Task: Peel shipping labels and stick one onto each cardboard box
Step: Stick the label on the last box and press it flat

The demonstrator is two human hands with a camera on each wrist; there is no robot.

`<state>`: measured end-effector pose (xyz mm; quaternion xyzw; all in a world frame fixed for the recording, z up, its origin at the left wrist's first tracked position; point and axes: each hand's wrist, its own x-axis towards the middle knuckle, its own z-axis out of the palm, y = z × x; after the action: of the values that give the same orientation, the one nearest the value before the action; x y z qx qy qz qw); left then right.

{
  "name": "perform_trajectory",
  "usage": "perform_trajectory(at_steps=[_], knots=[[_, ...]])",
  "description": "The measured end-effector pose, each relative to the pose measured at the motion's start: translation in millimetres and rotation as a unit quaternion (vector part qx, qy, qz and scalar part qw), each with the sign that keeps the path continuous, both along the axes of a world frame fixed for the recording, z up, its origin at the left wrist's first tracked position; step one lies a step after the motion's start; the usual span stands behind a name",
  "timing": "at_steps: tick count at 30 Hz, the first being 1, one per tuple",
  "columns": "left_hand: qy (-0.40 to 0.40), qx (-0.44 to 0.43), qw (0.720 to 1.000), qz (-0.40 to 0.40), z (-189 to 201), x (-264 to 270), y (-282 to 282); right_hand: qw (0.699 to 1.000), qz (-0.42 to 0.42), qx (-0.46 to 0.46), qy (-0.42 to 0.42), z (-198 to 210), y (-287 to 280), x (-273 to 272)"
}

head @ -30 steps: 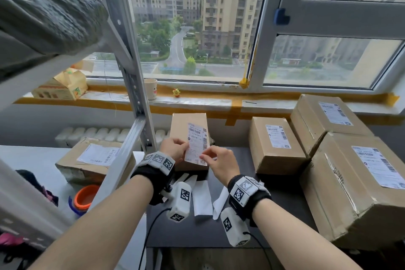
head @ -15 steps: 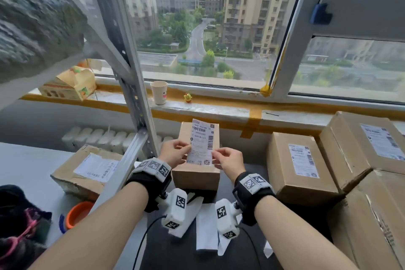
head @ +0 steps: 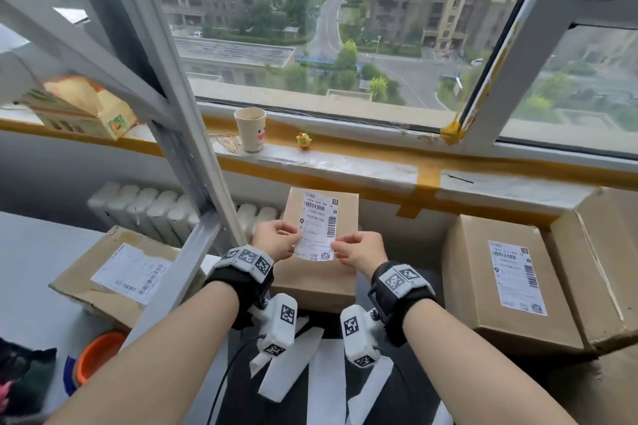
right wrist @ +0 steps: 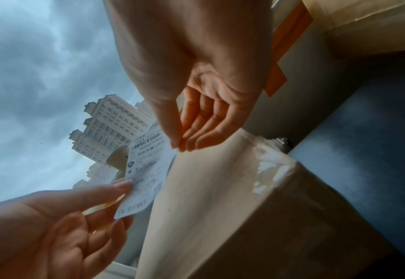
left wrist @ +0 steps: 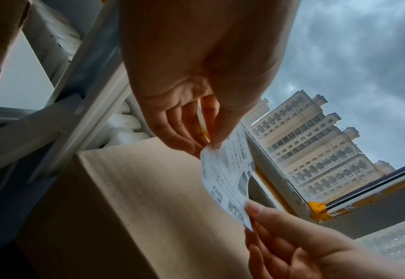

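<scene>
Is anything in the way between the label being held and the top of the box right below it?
Nothing visible. The left hand and right hand pinch the label by its edges above the box, whose bare top shows nothing lying on it.

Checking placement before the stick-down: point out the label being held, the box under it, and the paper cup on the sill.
shipping label point(head: 319, 224), head view, middle of its printed face.
cardboard box point(head: 312, 286), head view, bare top near the front edge.
paper cup point(head: 251, 131), head view, side wall.
</scene>
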<state>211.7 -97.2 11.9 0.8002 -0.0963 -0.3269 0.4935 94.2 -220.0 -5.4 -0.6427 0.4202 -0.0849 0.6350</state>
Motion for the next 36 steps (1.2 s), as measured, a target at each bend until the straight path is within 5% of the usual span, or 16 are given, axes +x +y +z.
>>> perform_trajectory(at_steps=[19,36], knots=[[-0.087,0.135,0.987,0.004,-25.4,2.2,-9.5,0.975,0.041,-0.166,0.145,-5.8,2.0,12.1],[-0.112,0.186,0.976,0.003,-18.7,1.6,-13.7,0.957,0.07,-0.204,0.191,0.8,2.0,15.3]])
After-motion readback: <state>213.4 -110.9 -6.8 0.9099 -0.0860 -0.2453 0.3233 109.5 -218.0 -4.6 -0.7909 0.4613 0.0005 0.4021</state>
